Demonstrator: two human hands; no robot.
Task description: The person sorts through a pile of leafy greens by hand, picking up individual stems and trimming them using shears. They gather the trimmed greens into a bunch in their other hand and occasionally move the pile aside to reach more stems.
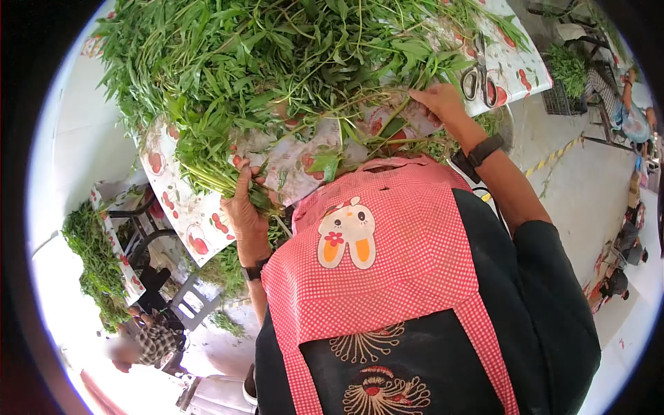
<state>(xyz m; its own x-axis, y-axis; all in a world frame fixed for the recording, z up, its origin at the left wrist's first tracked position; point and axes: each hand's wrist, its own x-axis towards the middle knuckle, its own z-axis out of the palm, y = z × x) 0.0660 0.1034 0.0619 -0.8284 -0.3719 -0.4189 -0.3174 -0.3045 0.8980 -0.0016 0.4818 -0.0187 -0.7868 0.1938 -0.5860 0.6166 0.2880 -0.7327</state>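
Desk (190,214) has a fruit-print cover, big heap of leafy green stems (277,62) on top, scissors (478,79) near right edge. Room: pale floor (553,194), yellow-black floor tape (553,158), black crate (557,102) of greens right, second greens-covered table (117,242) left, person in checked shirt (155,342) lower left. Left hand (245,211) upright at near edge, gripping stem bundle (207,178). Right hand (441,105) reaches forward, fingers curled, fingertips at stems; can't tell if closed on one.
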